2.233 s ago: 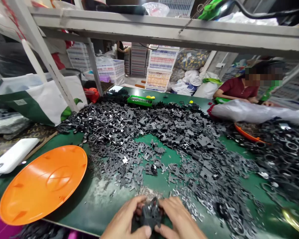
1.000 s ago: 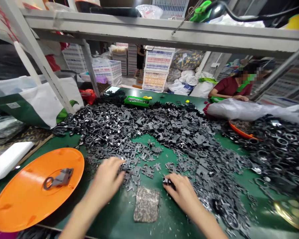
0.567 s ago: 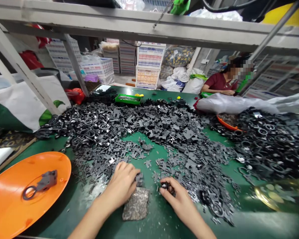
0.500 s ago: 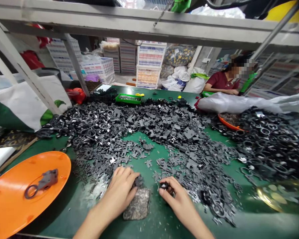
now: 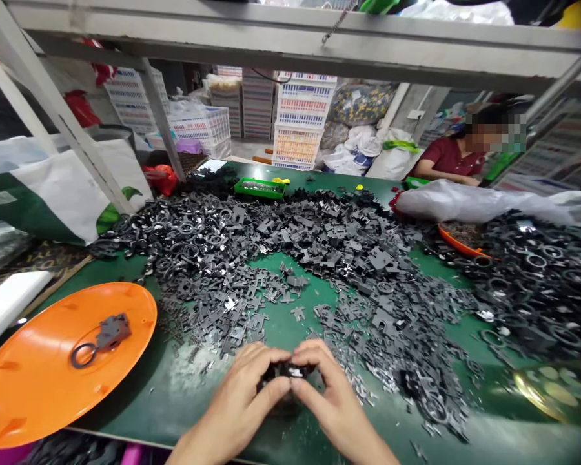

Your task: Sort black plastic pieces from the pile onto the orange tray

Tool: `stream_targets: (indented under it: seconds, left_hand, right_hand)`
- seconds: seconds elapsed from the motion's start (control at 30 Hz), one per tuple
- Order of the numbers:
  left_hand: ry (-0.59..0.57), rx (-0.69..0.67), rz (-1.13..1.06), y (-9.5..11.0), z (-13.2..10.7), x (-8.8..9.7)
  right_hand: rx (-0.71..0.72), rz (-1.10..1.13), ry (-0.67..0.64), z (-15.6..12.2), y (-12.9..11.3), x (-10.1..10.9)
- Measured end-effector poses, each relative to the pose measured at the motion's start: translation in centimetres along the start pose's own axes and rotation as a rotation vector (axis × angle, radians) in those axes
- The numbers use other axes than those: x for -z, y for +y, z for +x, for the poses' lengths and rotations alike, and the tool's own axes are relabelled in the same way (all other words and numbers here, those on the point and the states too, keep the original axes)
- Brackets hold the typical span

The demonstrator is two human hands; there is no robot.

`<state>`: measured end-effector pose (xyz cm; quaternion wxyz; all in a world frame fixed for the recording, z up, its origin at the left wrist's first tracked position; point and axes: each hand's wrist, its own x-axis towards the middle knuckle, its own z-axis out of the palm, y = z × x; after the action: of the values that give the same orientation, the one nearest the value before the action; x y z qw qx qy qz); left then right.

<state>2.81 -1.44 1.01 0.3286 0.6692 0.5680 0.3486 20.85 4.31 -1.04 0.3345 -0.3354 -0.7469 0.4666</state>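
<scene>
- Surface: I see a green-matted bench heaped with dark grey parts.
- Grip: I read the left hand and right hand as both closed on a small dark part, near the bench's front edge.
- Risk: a slack grip could drop it into the heap, where it would be hard to find.
- Around: an orange plastic dish on the left holds a ring-and-bracket part; loose pieces lie just beyond the right hand.

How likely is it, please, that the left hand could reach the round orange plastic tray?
Probably yes: only green mat with scattered bits lies between the left hand and the round orange plastic tray, though it holds a dark part with the right hand.
</scene>
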Motion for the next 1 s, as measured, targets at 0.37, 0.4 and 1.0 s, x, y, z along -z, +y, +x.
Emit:
stream_targets:
  seconds: [0.37,0.4,1.0]
  left_hand:
    - [0.194,-0.336,0.277,-1.3,-1.3,0.2]
    - [0.199,-0.347,0.291,-1.4,-1.4,0.1]
    - [0.170,0.184,0.266,-5.4,-2.9,-3.8]
  right_hand:
    - [-0.089,-0.191,-0.221,0.7,-2.1,0.8]
    - [-0.103,-0.219,-0.232,0.7,-2.3,0.7]
    - [0.019,-0.564,-0.442,2.1,-1.0,0.5]
